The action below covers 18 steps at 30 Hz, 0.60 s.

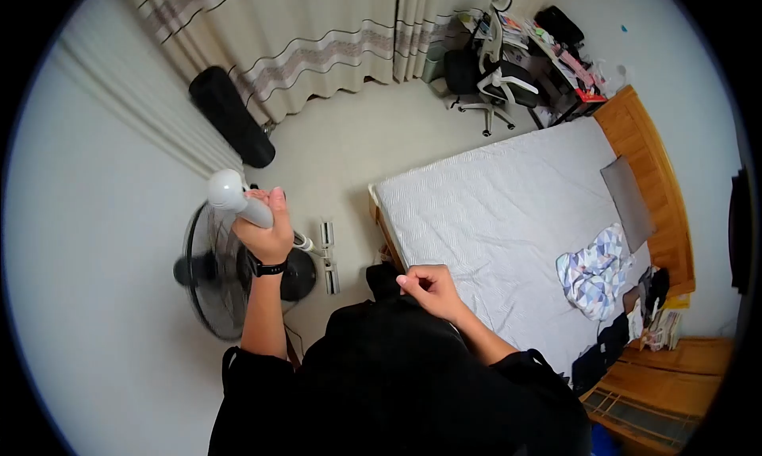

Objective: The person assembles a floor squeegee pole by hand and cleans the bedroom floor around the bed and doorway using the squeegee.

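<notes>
My left hand (268, 227), with a black band on the wrist, is wrapped round the grey-white handle of a mop (228, 190). The handle's rounded white end points up toward me. Its pole is mostly hidden behind the hand, and the two-part mop head (327, 257) rests on the floor. Loosely curled, my right hand (433, 291) is held in front of my black shirt, near the bed's corner. Nothing shows between its fingers.
A black fan (208, 272) stands beside my left arm, against the wall. The bed (476, 210) fills the right side. A black cylindrical bag (230, 116) leans by the curtain (317, 51). An office chair (504, 79) stands at a cluttered desk (559, 59).
</notes>
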Tool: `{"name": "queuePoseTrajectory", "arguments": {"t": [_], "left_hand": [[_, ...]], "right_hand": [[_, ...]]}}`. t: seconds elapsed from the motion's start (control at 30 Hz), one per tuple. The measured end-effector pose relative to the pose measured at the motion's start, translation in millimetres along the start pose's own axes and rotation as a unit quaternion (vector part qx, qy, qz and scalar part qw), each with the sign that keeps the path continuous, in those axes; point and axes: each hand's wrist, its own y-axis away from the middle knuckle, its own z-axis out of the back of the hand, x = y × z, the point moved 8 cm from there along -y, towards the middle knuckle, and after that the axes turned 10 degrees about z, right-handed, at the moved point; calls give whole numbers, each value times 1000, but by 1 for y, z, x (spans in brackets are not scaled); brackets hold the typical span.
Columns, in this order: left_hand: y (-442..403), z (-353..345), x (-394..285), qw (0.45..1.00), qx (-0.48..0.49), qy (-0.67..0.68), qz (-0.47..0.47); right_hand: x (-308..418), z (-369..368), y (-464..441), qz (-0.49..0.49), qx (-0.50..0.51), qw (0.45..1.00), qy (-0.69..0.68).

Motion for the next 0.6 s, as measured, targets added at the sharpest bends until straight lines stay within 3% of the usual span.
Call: {"name": "queuePoseTrajectory", "arguments": {"t": [0.13, 0.2, 0.23, 0.3, 0.33, 0.4, 0.47, 0.53, 0.57, 0.6], "left_hand": [[-87, -111, 26, 998, 12, -53, -38], [-128, -131, 72, 996, -27, 77, 39], [-154, -146, 76, 996, -25, 79, 39], [-199, -190, 51, 967, 17, -199, -160], [-217, -207, 60, 967, 19, -197, -160], [-258, -223, 88, 995, -31, -25, -88], [-301, -238, 73, 994, -70, -19, -80], [-343, -258, 94, 991, 31, 131, -7], [-359, -267, 79, 977, 45, 183, -100], [-372, -274, 90, 976, 43, 188, -100]], "right_hand": [[-7, 57, -119, 19, -28, 999, -26], [0, 89, -172, 31, -28, 999, -26], [1, 103, -204, 41, -14, 999, -14], [-1, 123, -260, 39, -4, 999, -23], [1, 131, -283, 39, -6, 999, -22], [13, 140, -325, 96, -6, 995, 33], [5, 138, -366, 101, -7, 994, 32], [-2, 134, -409, 102, 4, 995, 17], [-9, 131, -430, 103, 2, 994, 23], [-16, 125, -450, 115, 10, 993, 33]]}}
